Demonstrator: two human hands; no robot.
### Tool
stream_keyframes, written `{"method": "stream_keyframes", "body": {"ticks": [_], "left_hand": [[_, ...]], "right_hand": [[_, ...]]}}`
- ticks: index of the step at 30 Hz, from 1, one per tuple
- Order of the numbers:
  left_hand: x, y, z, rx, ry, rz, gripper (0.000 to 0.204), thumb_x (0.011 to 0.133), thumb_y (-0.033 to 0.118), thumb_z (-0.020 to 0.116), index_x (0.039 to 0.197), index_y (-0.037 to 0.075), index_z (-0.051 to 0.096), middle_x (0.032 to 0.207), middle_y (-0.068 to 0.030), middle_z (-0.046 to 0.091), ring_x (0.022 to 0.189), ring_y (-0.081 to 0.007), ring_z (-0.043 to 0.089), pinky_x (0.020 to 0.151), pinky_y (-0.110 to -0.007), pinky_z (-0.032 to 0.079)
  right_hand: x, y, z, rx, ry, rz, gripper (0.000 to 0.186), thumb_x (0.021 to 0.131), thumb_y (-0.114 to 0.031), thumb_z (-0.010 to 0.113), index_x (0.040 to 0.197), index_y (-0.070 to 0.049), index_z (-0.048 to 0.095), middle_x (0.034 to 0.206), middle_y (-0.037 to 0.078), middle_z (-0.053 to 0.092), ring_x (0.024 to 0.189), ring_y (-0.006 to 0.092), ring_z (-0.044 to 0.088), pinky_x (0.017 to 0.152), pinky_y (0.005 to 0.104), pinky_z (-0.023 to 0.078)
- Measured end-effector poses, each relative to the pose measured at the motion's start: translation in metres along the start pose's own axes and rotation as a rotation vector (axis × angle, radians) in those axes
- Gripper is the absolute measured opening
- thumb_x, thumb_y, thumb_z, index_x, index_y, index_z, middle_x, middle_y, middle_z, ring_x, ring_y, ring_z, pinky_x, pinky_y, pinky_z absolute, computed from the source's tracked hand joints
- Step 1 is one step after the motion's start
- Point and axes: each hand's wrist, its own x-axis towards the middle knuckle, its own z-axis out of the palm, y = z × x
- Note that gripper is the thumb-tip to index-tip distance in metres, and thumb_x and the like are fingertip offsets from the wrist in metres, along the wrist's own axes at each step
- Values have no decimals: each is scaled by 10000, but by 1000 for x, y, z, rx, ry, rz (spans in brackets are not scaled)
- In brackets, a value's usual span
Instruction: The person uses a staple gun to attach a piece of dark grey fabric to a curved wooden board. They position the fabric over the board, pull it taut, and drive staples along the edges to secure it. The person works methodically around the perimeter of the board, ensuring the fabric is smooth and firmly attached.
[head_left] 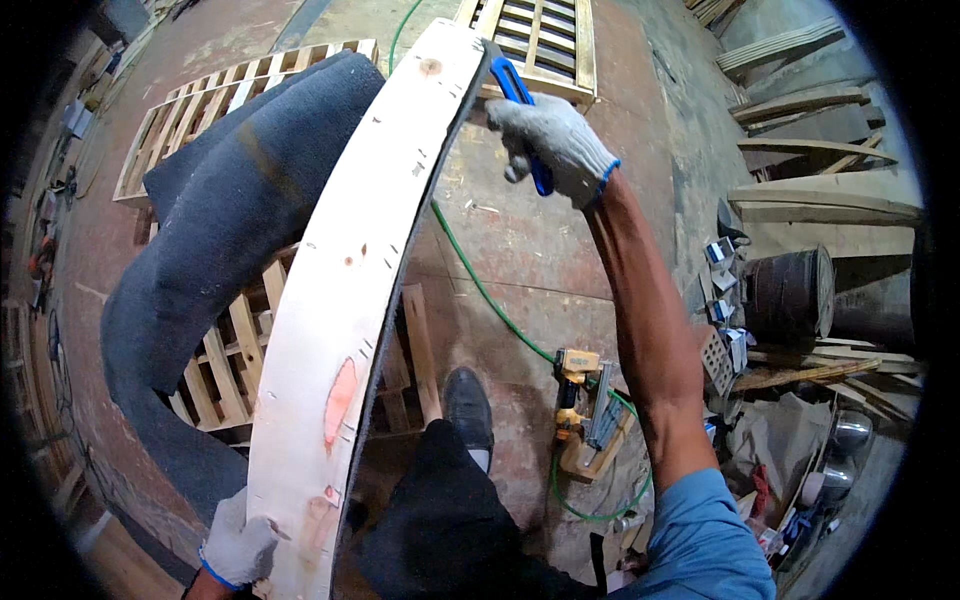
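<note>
A long pale wooden board (320, 270) runs from the lower left up to the top middle, with staples and knots on its face. Dark material shows along its right edge. My left hand (240, 543), in a whitish glove, grips the board near its lower end. Gloved likewise, my right hand (560, 145) is closed round a blue utility knife (511, 82), whose tip is near the board's upper right corner. A thick grey felt-like roll (225, 215) lies draped beyond the board's left side.
Wooden pallets (240, 345) lie under and around the roll, and another slatted pallet (583, 45) is at the top. A yellow nail gun (577, 365) with a green hose (480, 285) sits on the floor. Planks (825, 205) and a dark drum (790, 293) line the right.
</note>
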Motion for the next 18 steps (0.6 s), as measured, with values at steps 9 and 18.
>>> {"method": "stream_keyframes", "body": {"ticks": [9, 18], "left_hand": [[3, -11, -2, -32, -44, 91, 413, 887, 159, 502, 1199, -79, 632, 958, -129, 730, 836, -157, 654, 756, -317, 532], [3, 7, -1, 64, -66, 72, 436, 865, 154, 513, 1213, -82, 628, 961, -108, 725, 842, -141, 641, 771, -303, 532]], "right_hand": [[-14, 0, 8, -70, 3, 31, 281, 897, -263, 727, 882, -41, 556, 661, 14, 521, 486, 109, 514, 436, 289, 513], [-52, 0, 29, -141, 24, 103, 279, 890, -249, 712, 811, -33, 553, 656, 27, 519, 495, 147, 547, 449, 326, 519]]}}
